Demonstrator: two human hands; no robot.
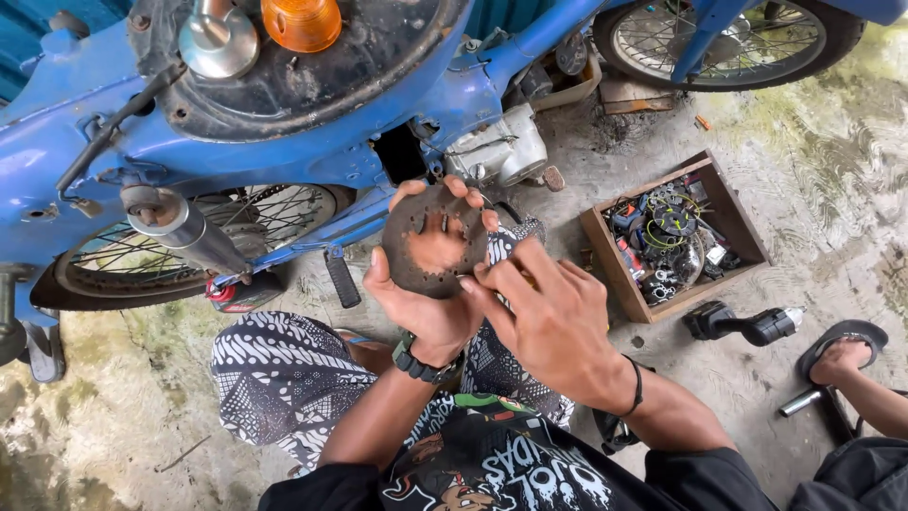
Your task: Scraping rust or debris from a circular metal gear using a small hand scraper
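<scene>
Head view: our left hand [427, 284] held a rusty round metal plate [433, 238], fingers curled over its top edge. Our right hand [544, 322] pinched the plate's lower right rim with narrowed fingertips [470, 285]. Beyond the fingers: blue motorbike [284, 123]; right of them, wooden parts box [673, 237].

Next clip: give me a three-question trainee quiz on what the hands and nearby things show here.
1. True or false: the left hand cradles the round metal disc from beneath.
2. What does the right hand touch? A) the wooden box B) the disc's edge C) the wheel
3. What lies on the ground just below the wooden box of parts?

Key: 1 true. 2 B. 3 a black power tool.
</scene>
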